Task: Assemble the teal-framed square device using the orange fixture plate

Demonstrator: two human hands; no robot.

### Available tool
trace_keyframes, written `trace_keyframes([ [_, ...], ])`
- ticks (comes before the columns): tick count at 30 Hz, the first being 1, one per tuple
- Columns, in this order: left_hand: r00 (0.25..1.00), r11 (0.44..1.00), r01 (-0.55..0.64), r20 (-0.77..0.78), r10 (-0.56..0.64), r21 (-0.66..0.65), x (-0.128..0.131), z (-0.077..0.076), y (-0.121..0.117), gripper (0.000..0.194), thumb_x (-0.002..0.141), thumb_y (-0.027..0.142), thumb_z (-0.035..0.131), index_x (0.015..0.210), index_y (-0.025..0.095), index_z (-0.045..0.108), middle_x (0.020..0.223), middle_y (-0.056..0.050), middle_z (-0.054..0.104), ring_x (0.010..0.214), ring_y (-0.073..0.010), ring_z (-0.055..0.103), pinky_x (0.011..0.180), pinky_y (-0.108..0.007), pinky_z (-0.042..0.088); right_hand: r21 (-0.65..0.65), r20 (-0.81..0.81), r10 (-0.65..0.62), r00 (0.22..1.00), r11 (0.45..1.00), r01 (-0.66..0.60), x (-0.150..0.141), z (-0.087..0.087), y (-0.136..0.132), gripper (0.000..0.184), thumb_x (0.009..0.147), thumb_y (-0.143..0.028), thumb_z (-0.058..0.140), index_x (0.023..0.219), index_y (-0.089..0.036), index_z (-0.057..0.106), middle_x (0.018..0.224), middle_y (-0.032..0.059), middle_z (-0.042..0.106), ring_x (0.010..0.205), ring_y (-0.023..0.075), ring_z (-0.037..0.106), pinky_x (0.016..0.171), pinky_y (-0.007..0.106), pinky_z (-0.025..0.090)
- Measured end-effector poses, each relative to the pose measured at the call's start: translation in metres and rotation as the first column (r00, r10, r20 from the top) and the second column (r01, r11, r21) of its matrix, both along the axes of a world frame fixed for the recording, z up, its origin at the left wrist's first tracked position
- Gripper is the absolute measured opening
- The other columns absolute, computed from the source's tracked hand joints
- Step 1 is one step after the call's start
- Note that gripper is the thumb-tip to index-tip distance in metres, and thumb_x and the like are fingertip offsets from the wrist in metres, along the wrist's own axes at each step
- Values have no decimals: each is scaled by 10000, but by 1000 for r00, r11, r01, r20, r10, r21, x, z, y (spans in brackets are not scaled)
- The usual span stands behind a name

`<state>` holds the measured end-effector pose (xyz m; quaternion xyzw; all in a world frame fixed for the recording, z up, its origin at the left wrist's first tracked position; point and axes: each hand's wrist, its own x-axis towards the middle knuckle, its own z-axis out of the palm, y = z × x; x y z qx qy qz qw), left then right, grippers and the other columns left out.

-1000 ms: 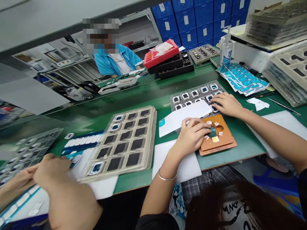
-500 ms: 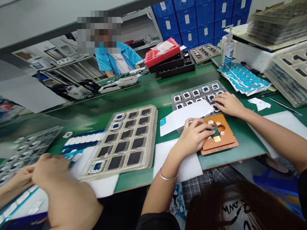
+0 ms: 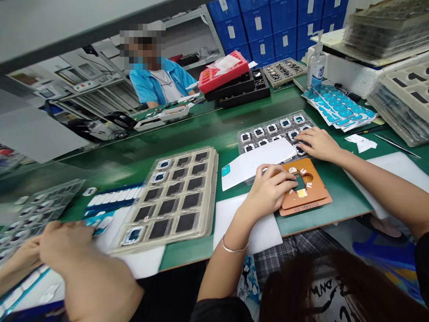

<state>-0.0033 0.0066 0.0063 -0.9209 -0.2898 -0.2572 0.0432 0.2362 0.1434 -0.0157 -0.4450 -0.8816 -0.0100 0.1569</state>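
Observation:
At the lower left, my right hand (image 3: 65, 243) is closed, its fingers bent down and largely hidden behind its back. Just left of it, my left hand (image 3: 28, 255) has its fingers drawn together, close to or touching the right one. Whatever lies between them cannot be made out. Below the hands is a blue-edged sheet with white pieces (image 3: 31, 279). A small loose white piece (image 3: 50, 291) lies near my right wrist. Beyond the right fingers lies a teal and white sheet (image 3: 102, 223).
A beige tray (image 3: 214, 192) with dark squares and several white-framed parts stands to the right. A clear tray (image 3: 72, 185) is behind my hands. Further right, a co-worker's hands (image 3: 268, 190) work at an orange fixture (image 3: 320, 197) and a clear parts tray (image 3: 239, 138). Another person (image 3: 164, 85) sits opposite.
My hands appear slightly further left and lower, while the whole view has shifted a little. The co-worker's fingers have moved, showing more of a dark green piece on the orange fixture.

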Motion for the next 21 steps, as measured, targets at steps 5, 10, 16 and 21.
trace_keyframes([
  [5,1000,1000,4,-19,-4,-8,0,0,-1,300,1007,107,408,1134,198,664,1187,-10,711,1096,-247,507,915,-420,304,6,-3,13,1000,1000,-13,0,-1,0,380,1008,-322,457,1296,-177,659,1324,104,624,1159,335,525,877,455,440],
  [10,999,997,17,-27,-19,-80,3,-2,-2,339,999,83,385,1157,202,661,1257,-16,686,1160,-250,479,925,-431,311,-7,-15,7,1000,1000,-7,0,0,1,381,996,-319,464,1276,-173,677,1298,104,643,1162,335,511,875,452,431],
  [16,1000,994,3,-19,-5,-108,3,-4,-3,371,959,58,396,1154,208,673,1231,-24,692,1136,-260,467,950,-467,296,-22,9,21,1000,1000,-21,-15,21,25,281,941,-309,532,1049,-199,767,1117,85,725,1070,348,533,850,440,419],
  [21,999,992,-26,-24,23,-121,-1,-2,-3,341,966,89,415,1098,222,700,1170,-22,707,1100,-253,462,957,-467,299,-78,28,84,996,994,-82,-61,35,52,291,967,-270,512,1167,-190,708,1223,81,690,1148,304,521,936,403,399],
])
